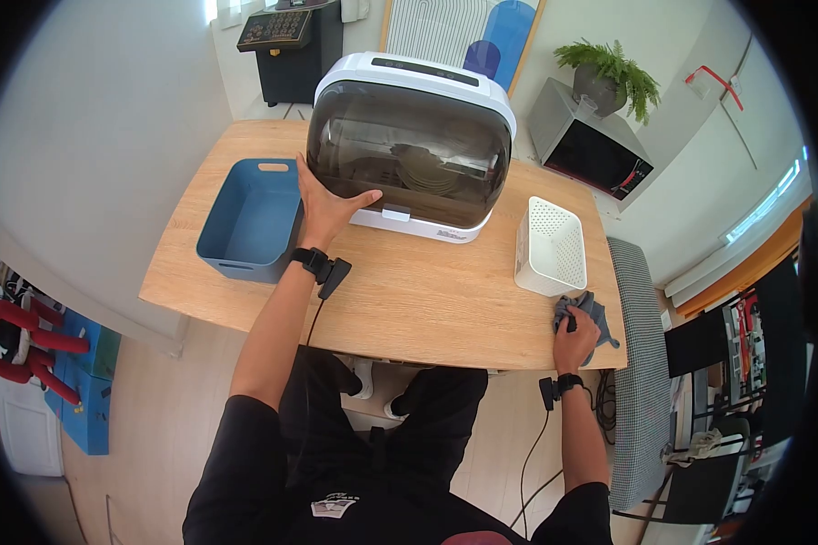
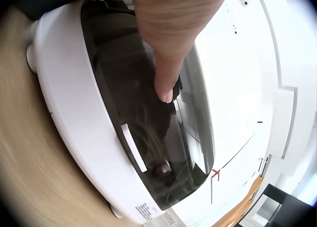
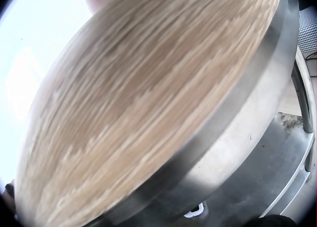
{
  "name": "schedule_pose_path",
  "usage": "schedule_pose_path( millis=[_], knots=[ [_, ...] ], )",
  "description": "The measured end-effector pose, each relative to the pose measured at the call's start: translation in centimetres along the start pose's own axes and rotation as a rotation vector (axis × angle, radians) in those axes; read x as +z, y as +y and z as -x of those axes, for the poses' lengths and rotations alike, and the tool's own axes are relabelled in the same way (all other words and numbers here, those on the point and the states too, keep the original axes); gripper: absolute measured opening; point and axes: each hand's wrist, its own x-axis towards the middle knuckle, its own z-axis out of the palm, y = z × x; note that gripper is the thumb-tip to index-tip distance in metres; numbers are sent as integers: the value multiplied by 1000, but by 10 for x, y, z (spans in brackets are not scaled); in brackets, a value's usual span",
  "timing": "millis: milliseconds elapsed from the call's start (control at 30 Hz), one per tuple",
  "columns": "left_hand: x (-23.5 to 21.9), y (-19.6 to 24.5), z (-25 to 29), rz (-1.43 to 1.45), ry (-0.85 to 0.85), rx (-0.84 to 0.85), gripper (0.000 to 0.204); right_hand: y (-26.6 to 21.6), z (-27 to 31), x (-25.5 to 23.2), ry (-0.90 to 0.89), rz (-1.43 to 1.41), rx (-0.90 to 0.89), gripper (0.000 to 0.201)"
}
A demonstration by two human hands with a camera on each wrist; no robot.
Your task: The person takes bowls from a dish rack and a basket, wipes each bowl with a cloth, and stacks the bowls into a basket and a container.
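Note:
A white dish dryer (image 1: pixel 427 150) with a dark see-through lid stands at the back of the table, plates visible inside. My left hand (image 1: pixel 329 207) lies against its lower left corner, thumb stretched across the front and fingers along the side. In the left wrist view the thumb (image 2: pixel 168 73) overlaps the dark lid (image 2: pixel 133 88), above the small white latch (image 2: pixel 133 148). At the table's right front corner my right hand (image 1: pixel 576 341) grips a bunched grey cloth (image 1: pixel 593 309). The right wrist view shows mostly tabletop, with the cloth out of sight.
A blue basin (image 1: pixel 250 213) sits left of the dryer, close to my left hand. A white perforated basket (image 1: pixel 553 250) stands on the right, just behind the cloth. Beyond the table are a microwave (image 1: pixel 600 154) and a potted fern (image 1: pixel 609 77). Cables hang from both wrists.

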Motion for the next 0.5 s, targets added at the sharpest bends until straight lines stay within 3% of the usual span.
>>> schedule_pose_path(
  millis=[500],
  knots=[
    [-4,-16,8,-123,-41,113,154,-2,-1,-1,-24,-27,49,21]
  ],
)
